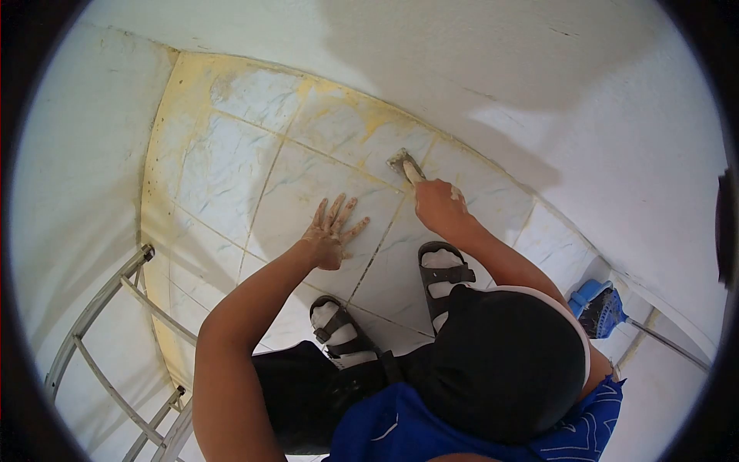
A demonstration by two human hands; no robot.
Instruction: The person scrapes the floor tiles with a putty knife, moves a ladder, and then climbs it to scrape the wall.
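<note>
Marble-veined floor tiles (308, 185) between white walls (539, 85)

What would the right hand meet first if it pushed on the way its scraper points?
The right hand holds a scraper aimed along the tile joint; probably the yellowed floor edge, then the white wall. Depth is unclear.
</note>
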